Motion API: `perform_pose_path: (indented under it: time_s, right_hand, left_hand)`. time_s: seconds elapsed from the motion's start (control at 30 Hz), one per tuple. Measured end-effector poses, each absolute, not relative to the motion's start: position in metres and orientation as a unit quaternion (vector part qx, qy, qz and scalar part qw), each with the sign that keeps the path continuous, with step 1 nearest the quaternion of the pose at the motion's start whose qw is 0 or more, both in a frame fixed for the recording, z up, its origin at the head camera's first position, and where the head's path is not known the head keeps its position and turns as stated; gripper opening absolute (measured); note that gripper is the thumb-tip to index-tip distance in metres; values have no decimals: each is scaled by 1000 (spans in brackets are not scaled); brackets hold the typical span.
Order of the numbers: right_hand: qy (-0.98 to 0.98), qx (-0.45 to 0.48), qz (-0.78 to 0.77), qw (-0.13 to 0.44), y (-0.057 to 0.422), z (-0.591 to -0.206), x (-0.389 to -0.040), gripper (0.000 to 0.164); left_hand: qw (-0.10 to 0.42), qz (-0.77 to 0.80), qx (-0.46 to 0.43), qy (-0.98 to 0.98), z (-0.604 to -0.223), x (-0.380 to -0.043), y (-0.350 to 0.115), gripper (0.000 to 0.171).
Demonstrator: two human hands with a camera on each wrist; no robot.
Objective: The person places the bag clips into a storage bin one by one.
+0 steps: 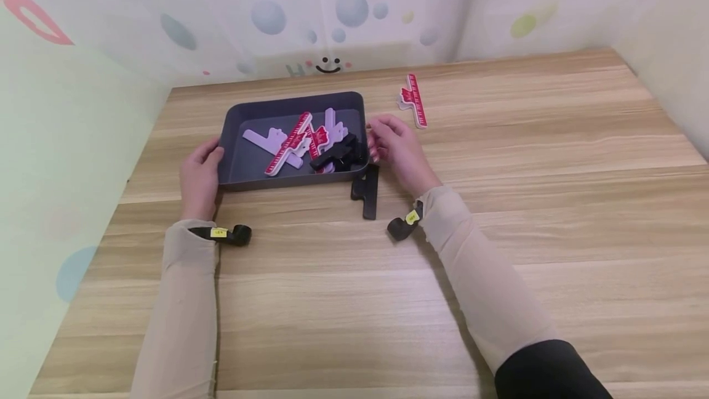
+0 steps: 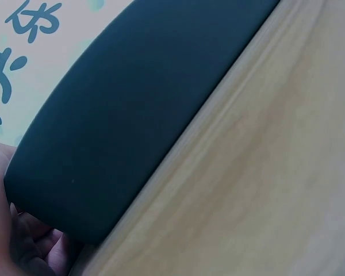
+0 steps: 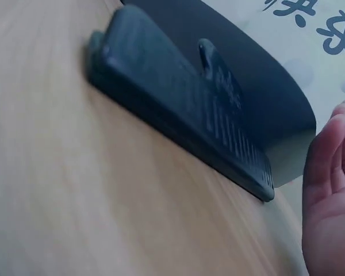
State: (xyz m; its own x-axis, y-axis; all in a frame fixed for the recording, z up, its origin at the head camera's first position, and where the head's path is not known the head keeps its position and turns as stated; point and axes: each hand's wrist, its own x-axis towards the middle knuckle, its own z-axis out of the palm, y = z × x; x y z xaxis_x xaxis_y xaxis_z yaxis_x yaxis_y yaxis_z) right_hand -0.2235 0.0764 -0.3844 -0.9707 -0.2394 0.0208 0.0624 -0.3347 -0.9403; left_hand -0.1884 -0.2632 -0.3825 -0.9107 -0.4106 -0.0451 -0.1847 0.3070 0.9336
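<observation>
A dark grey rectangular tray sits on the table with several clips inside: purple clips, red-and-white clips and black clips heaped toward its right half. My left hand grips the tray's left side, thumb at the rim; in the left wrist view its curled fingers show under the tray's corner. Beside the right wall is my right hand, fingers loosely bent and holding nothing. A black clip lies on the table by the tray's front right corner, large in the right wrist view.
Behind my right hand, a red-and-white clip lies on the wooden table. A printed white sheet covers the wall at the table's back edge. Walls flank the table on both sides.
</observation>
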Motion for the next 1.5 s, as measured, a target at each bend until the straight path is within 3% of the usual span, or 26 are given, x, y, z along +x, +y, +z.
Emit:
perform_pose_path:
  time_s: [0.5, 0.9, 1.5]
  right_hand:
    - [687, -99, -704, 151, 91, -390, -226, 33]
    - [774, -187, -570, 201, 104, -385, -201, 35]
    - [789, -224, -511, 257, 103, -383, -191, 31]
  left_hand:
    - [103, -562, 184, -800, -383, -189, -264, 38]
    - [107, -571, 184, -793, -383, -189, -263, 38]
    - [107, -566, 184, -797, -384, -189, -264, 37]
